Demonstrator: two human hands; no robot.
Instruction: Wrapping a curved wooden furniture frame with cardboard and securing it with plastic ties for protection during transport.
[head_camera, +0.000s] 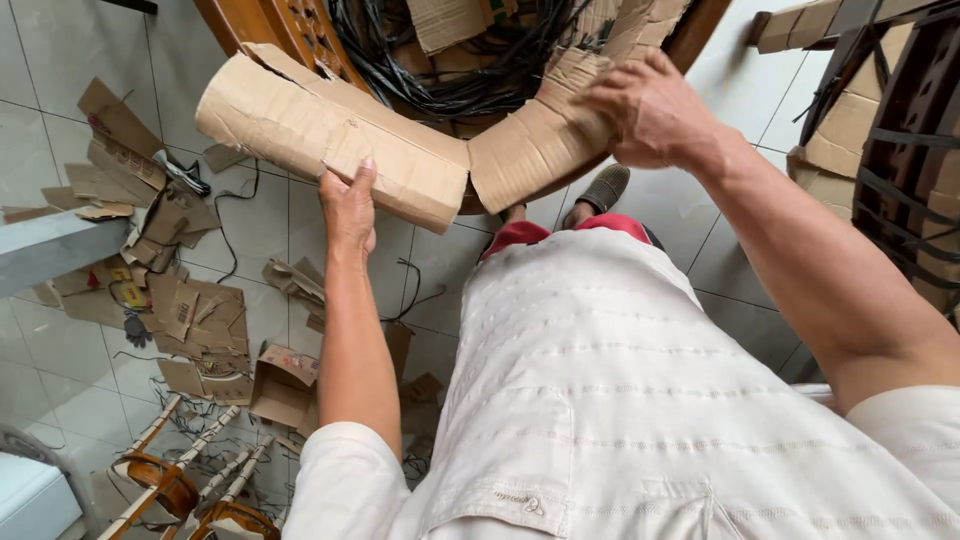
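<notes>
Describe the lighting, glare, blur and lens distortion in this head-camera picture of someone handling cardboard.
Head view: soft even daylight, faint shadows; mild sheen on the tiled floor; wide-angle bending stretches the right hand and forearm; the left hand and cardboard wrap are sharp, edges slightly softer.

Cardboard sheet (400, 150) before the wooden frame (300, 30), scraps (190, 310) left on floor (40, 380)

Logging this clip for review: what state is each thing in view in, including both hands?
Cardboard sheet: bent at a crease, held up off the floor, edges torn.
Left hand: pressed against the sheet's lower edge.
Right hand: gripping the sheet's right part.
Black cables: tangled in a heap.
Cardboard scraps: torn, scattered on the tiled floor.
Small box: open, on its side.
</notes>
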